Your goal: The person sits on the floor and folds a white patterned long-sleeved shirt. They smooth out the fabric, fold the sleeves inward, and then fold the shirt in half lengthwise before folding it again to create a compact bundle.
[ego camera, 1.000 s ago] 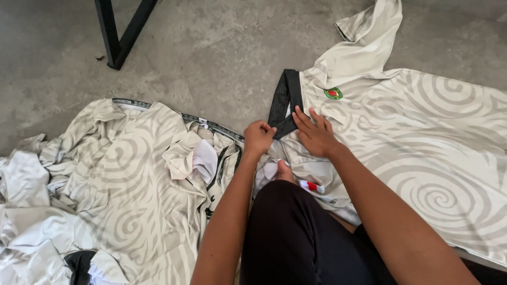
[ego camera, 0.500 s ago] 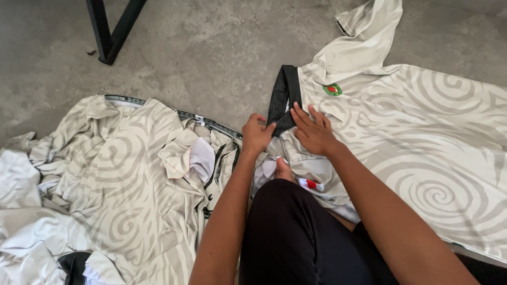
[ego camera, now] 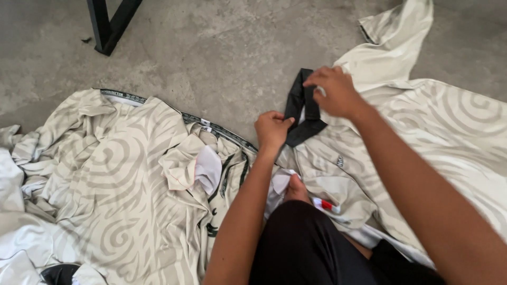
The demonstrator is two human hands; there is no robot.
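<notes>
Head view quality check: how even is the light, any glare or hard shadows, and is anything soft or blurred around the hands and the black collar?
Head view: soft, even daylight with no glare on the concrete floor; only faint shadows under the cloth folds. The left hand and black collar read sharp; the right hand is slightly motion-softened. The right forearm, nearest the lens, looks oversized and a little soft.

Cream swirl-patterned shirt [ego camera: 422, 137] has a black collar [ego camera: 301, 113]; grey floor [ego camera: 222, 47].
</notes>
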